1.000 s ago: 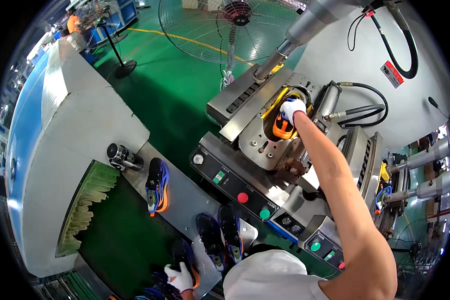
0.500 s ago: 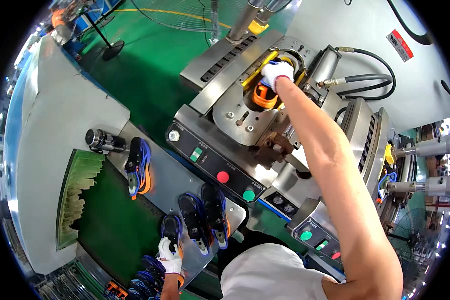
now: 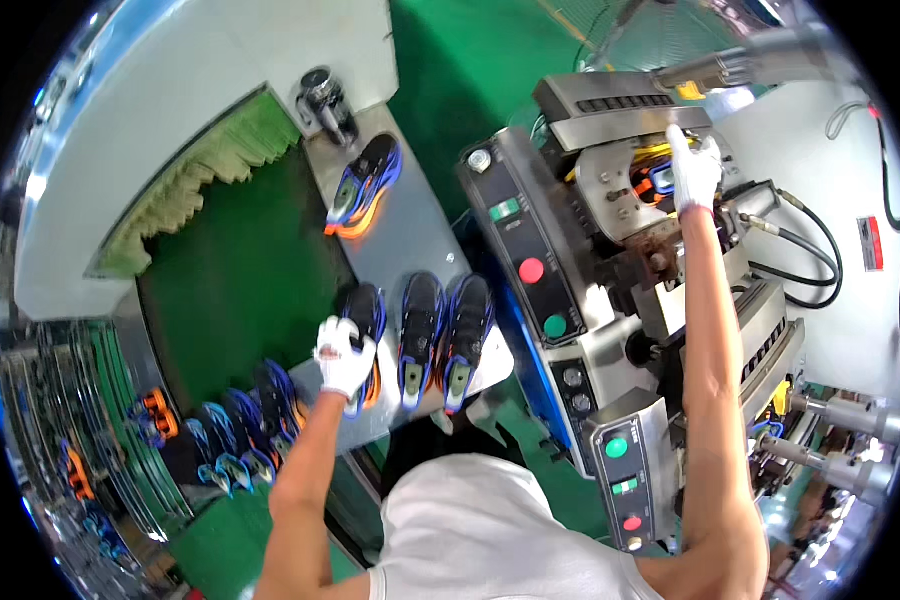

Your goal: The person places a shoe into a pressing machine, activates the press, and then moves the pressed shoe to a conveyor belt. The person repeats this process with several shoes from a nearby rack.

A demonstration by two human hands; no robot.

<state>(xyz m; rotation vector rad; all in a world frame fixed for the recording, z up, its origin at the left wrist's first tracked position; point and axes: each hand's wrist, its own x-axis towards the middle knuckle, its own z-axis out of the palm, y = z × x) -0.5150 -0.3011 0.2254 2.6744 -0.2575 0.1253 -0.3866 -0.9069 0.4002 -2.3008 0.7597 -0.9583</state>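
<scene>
My left hand (image 3: 344, 360), in a white glove, lies against the side of a black shoe (image 3: 366, 312) with blue and orange trim on the metal table. Its fingers are spread rather than wrapped round the shoe. Farther right, my gloved right hand (image 3: 697, 172) is over the clamp of a metal press (image 3: 602, 190), fingers stretched out. Beside that hand a black, blue and orange shoe (image 3: 658, 182) sits in the clamp, partly hidden by the glove. Two more black shoes (image 3: 422, 325) (image 3: 467, 325) stand side by side on the table.
Another shoe (image 3: 364, 188) lies at the table's far end, near a dark cylindrical fixture (image 3: 327, 105). A control panel (image 3: 530, 260) with red and green buttons fronts the press. Several shoes (image 3: 240, 430) line a rack at lower left. Black hoses (image 3: 820, 250) curve at right.
My view has swung, shifting the scene. My right hand has opened out and lifted off the shoe in the press. My left hand has loosened at the table shoe.
</scene>
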